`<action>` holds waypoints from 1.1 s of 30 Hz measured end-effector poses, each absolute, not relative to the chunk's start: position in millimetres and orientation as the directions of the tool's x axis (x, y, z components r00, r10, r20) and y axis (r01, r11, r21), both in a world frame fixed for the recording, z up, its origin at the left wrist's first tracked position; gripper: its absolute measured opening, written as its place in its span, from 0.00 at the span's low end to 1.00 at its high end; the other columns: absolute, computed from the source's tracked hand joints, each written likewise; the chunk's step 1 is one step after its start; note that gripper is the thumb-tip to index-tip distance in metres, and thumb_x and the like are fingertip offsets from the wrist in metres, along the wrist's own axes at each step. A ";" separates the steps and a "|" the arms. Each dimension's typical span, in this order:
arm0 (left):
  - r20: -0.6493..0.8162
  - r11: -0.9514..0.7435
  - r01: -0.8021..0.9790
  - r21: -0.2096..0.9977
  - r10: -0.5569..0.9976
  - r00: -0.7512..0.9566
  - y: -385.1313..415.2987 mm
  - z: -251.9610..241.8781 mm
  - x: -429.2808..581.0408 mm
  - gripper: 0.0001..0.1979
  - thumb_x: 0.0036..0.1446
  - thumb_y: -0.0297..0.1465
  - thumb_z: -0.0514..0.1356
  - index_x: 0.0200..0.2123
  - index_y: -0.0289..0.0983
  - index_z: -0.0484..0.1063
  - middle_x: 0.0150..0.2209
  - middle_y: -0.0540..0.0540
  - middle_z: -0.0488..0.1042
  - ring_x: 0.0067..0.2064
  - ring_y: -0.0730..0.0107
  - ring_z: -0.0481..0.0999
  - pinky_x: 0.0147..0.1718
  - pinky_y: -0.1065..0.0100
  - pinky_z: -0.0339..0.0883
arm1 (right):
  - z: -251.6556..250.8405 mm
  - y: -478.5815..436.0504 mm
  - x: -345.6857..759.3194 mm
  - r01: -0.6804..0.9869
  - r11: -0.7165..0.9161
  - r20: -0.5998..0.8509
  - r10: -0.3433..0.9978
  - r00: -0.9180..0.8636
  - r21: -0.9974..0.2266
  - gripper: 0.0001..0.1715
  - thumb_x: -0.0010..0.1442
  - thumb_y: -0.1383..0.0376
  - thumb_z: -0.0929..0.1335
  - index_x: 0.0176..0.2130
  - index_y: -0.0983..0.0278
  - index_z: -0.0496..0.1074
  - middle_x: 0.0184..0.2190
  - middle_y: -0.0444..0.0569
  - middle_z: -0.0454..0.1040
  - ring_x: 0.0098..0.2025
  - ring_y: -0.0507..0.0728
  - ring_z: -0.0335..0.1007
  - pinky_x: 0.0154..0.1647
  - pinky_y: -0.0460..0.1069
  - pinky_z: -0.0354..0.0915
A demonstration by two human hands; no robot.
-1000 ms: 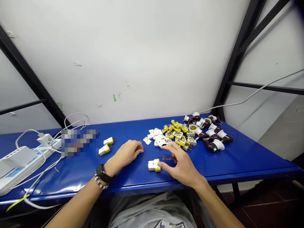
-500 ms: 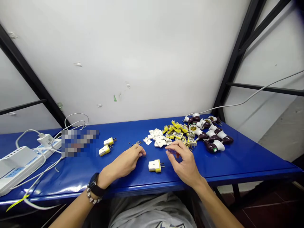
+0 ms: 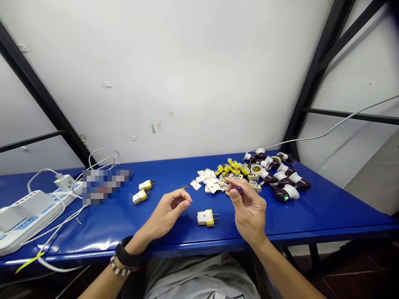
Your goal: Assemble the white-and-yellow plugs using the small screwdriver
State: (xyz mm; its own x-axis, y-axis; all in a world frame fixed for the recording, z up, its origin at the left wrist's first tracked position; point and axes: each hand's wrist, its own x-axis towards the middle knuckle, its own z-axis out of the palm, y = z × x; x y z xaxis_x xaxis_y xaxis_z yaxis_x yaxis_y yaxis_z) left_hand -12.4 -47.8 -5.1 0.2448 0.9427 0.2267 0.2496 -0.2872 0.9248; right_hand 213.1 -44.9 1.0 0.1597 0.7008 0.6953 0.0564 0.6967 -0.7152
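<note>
Right in the middle of the blue metal table [image 3: 93,232] sits the white-and-yellow plug [image 3: 206,217], pins pointing right, and everything plays off it; nothing is touching it; to its left the left hand [image 3: 166,214] hovers just off the tabletop, fingers curled loosely toward the thumb, and whether they're pinching anything tiny, I can't tell; a black watch [image 3: 126,256] and a beaded bracelet [image 3: 120,270] ride the left wrist; to the plug's right, the right hand [image 3: 248,209] is raised, thumb and forefinger pressed together on a small purple screwdriver [image 3: 238,189]; beyond the plug, tiny screws [image 3: 184,187] lie scattered, with white plug covers [image 3: 209,182] and yellow plug bodies [image 3: 233,168] heaped behind it; further right of those, dark-brown-and-white lamp holders [image 3: 282,187] crowd together; left of the plug, two more plugs [image 3: 140,197] lie side by side; further left, a white power strip [image 3: 25,218] with a charger [image 3: 66,182] sits among tangled white cables [image 3: 102,155].
</note>
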 end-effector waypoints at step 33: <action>-0.124 0.153 -0.671 0.725 0.988 0.091 -68.3 0.7 41.9 0.22 0.45 0.35 0.76 0.39 0.35 0.71 0.33 0.54 0.65 0.27 0.85 0.62 0.19 0.82 0.55 | 9.5 -56.4 196.8 -0.337 0.642 0.615 0.763 0.199 -0.688 0.10 0.68 0.59 0.67 0.39 0.63 0.76 0.34 0.49 0.79 0.28 0.54 0.78 0.21 0.46 0.72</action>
State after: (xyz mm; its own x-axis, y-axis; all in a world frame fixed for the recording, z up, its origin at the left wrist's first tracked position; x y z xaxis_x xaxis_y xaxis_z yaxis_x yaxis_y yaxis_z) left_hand 41.9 -68.3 0.7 0.0915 0.9880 -0.1243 -0.6711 0.1534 0.7254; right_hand 196.8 -56.4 9.5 0.1990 0.7631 0.6149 -0.3375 0.6424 -0.6880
